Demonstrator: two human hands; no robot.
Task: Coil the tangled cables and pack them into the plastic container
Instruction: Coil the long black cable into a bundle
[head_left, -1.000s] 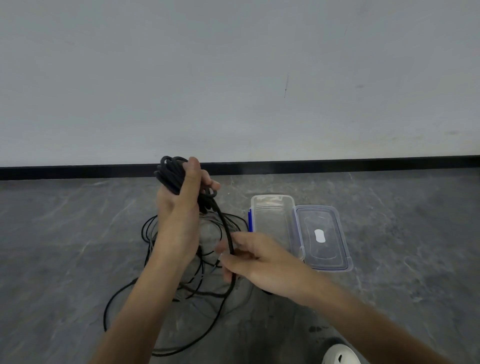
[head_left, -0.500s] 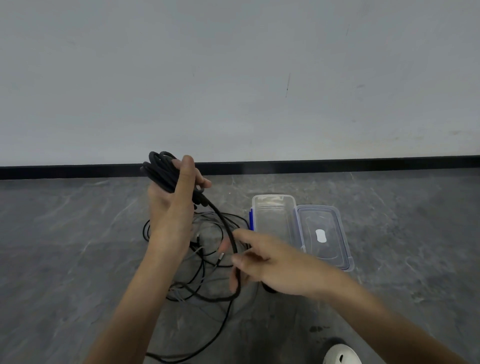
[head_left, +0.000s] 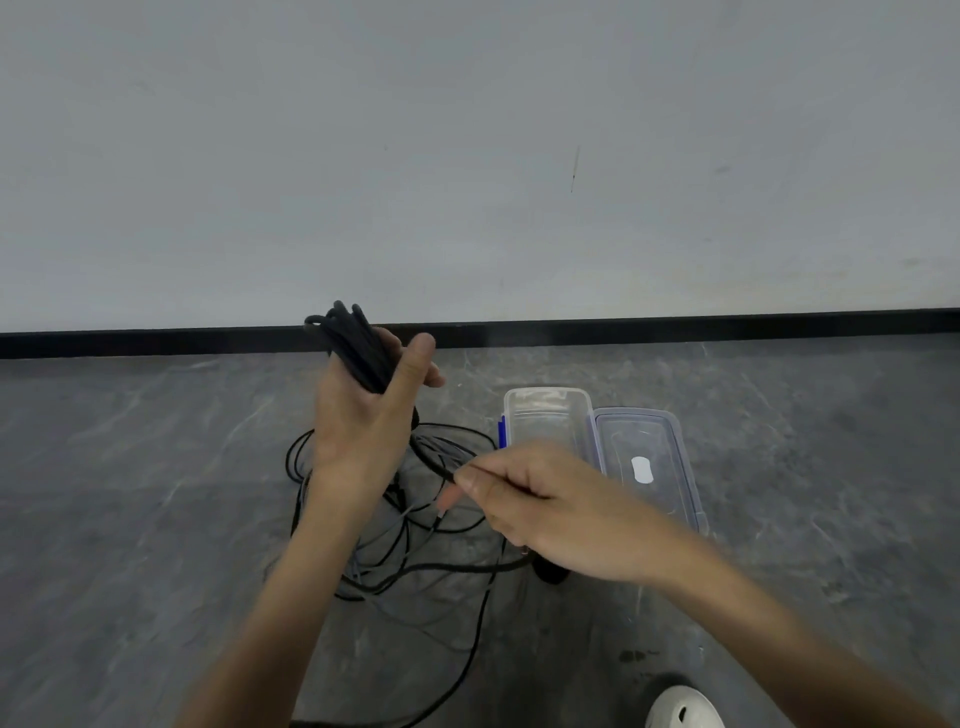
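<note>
My left hand (head_left: 363, 421) is raised above the floor and holds a bundle of black cable loops (head_left: 348, 343) across its palm, thumb up. A free strand of the same black cable runs down from the bundle to my right hand (head_left: 540, 504), which pinches it between thumb and fingers just left of the container. Under both hands a tangle of black and grey cables (head_left: 410, 551) lies on the grey floor. The clear plastic container (head_left: 545, 415) stands open and looks empty, its blue-clipped lid (head_left: 649, 457) lying beside it on the right.
A grey wall with a black skirting strip (head_left: 675, 325) runs along the back. A white shoe (head_left: 683, 709) shows at the bottom right. Grey marbled floor (head_left: 130, 493) extends left and right of the cables.
My left hand has turned palm-up with the bundle and lifted its thumb. My right hand has closed on the strand and drawn it right and slightly up.
</note>
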